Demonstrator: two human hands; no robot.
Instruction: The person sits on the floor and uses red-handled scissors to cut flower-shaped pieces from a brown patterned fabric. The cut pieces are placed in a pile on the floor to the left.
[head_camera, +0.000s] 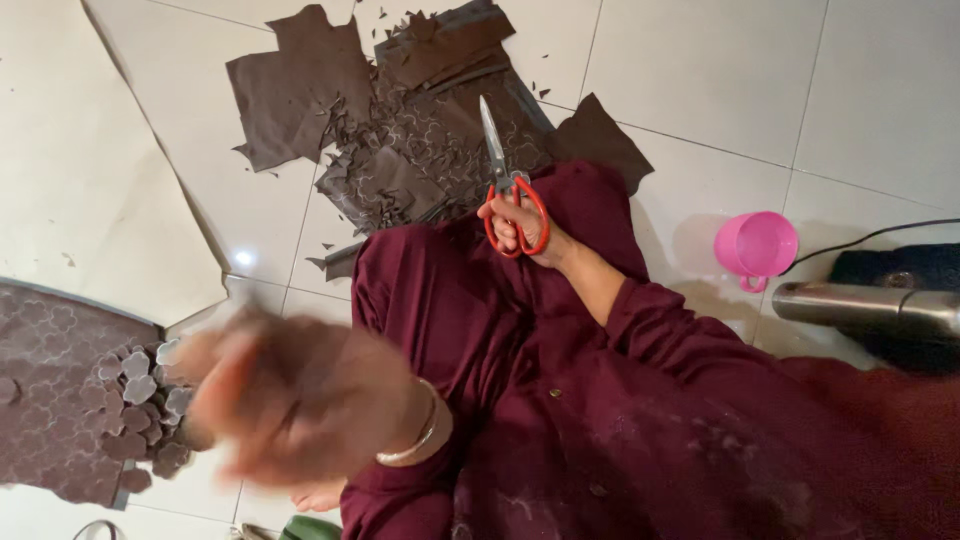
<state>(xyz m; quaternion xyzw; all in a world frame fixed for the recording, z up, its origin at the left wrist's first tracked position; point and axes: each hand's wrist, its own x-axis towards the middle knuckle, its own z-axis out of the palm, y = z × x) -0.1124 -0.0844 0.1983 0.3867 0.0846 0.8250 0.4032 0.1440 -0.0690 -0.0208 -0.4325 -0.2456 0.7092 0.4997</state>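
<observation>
Head view looks down on a person in a dark red garment (600, 420) seated on a pale tiled floor (860, 90). The right hand (515, 225) has its fingers threaded through the orange handles of a pair of scissors (505, 185), gripping them with the blades nearly closed and pointing away from the body, a resting hold that keeps the points off the lap. Just beyond the blade tips lies a heap of brown fabric scraps (400, 130), patterned sheets and small offcuts, close enough to cut without shifting.

The left hand (290, 400) is a motion blur near the lens; I cannot tell whether it is spread or pinching anything. A bangle (420, 440) circles its wrist. Beside it, small cut flower-shaped pieces (140, 405) are piled on a patterned brown mat (50, 380), apparently gathered apart from the scraps. To the right stand a pink cup (757, 245) and a metal cylinder (870, 305).
</observation>
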